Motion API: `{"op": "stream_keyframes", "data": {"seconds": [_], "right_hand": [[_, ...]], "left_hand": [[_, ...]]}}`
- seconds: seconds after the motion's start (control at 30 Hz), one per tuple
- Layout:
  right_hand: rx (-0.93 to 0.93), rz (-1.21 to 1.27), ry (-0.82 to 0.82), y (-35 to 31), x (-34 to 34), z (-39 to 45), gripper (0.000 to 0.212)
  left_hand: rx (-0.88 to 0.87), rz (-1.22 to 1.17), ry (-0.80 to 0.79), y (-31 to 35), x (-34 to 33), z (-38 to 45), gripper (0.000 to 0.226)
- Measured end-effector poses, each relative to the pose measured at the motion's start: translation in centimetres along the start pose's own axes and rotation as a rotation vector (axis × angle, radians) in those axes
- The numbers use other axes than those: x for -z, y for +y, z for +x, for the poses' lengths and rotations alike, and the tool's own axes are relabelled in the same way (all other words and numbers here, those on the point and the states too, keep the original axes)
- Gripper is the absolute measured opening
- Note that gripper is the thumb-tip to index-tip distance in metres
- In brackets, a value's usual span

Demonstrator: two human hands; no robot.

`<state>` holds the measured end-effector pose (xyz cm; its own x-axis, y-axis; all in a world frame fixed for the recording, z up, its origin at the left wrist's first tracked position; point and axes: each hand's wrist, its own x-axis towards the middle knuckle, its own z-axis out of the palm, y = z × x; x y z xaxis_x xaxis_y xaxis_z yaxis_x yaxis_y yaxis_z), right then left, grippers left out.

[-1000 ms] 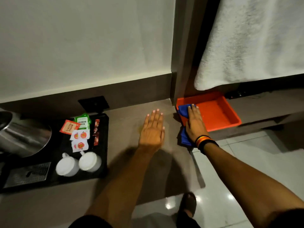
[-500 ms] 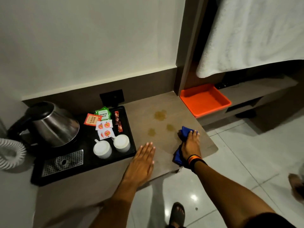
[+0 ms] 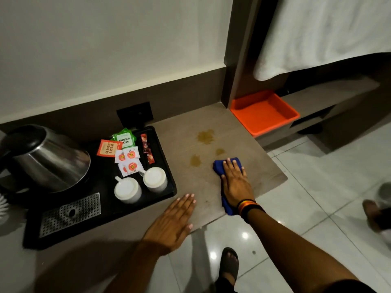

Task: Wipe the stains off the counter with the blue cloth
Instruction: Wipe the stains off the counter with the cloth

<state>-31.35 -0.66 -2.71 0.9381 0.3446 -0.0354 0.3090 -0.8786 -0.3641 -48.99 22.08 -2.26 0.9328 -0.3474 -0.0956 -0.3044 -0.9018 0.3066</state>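
I have my right hand (image 3: 235, 183) pressed flat on the blue cloth (image 3: 222, 166), fingers spread over it, pinning it to the desk (image 3: 243, 144) rather than gripping it. The cloth lies near the desk's front right part, its bunched far end poking out past my fingertips and a strip of it trailing back under my wrist to the desk edge. Three brownish stains (image 3: 205, 137) sit on the desk just beyond and left of the cloth; the nearest small one is just beside its far edge, apart from it. My left hand (image 3: 171, 224) is open and empty, palm down, resting at the front edge of the desk, near the black tray (image 3: 160, 144). That tray carries a steel kettle (image 3: 49, 160), two white cups (image 3: 140, 185) and a scatter of tea sachets (image 3: 122, 148). An orange bin (image 3: 264, 113) stands on the low shelf to the right of the desk, below a hanging white towel (image 3: 328, 32)
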Motion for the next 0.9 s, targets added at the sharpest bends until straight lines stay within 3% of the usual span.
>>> {"op": "stream_keyframes", "data": {"seconds": [0.2, 0.3, 0.43, 0.63, 0.77, 0.9], "right_hand": [[-0.169, 0.036, 0.066, -0.8, 1.1, 6.9, 0.054], [-0.03, 0.03, 0.024, -2.3, 0.1, 8.0, 0.053], [0.156, 0.025, -0.029, -1.0, -0.3, 3.7, 0.051], [-0.061, 0.128, 0.062, -2.9, 0.2, 8.1, 0.049], [0.168, 0.143, -0.053, -7.9, -1.6, 7.7, 0.049], [0.297, 0.086, -0.072, -4.9, -1.6, 4.2, 0.049]], "left_hand": [[-0.025, 0.016, -0.069, -1.7, -0.7, 1.0, 0.069], [-0.077, 0.01, 0.055, -2.2, -1.3, 0.7, 0.065], [-0.114, 0.018, 0.085, -2.5, -0.7, 0.4, 0.063], [-0.125, -0.072, 0.168, -3.3, -1.3, 0.6, 0.058], [-0.125, -0.081, 0.147, -3.6, -1.7, 0.6, 0.059], [-0.121, -0.081, 0.166, -3.6, -1.8, 0.3, 0.06]]}}
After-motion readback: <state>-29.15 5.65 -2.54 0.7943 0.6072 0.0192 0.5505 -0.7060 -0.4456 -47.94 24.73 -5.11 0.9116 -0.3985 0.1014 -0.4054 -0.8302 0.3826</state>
